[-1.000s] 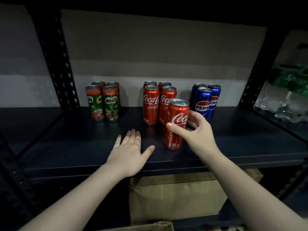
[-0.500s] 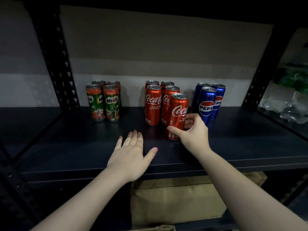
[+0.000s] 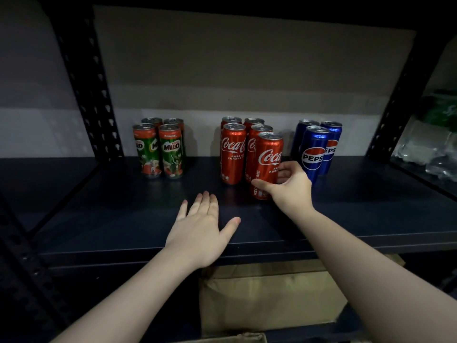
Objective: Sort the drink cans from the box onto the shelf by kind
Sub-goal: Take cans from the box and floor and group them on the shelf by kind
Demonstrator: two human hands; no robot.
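On the shelf [image 3: 371,214], my right hand [image 3: 289,189] grips a cola can [image 3: 268,162] at the red group's 4 o'clock — next, let go; left hand [image 3: 200,231] lies flat.

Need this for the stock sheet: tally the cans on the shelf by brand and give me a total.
Milo cans: 4
Coca-Cola cans: 5, counting the one the right hand grips at the front
Pepsi cans: 3
Total: 12 cans on the shelf
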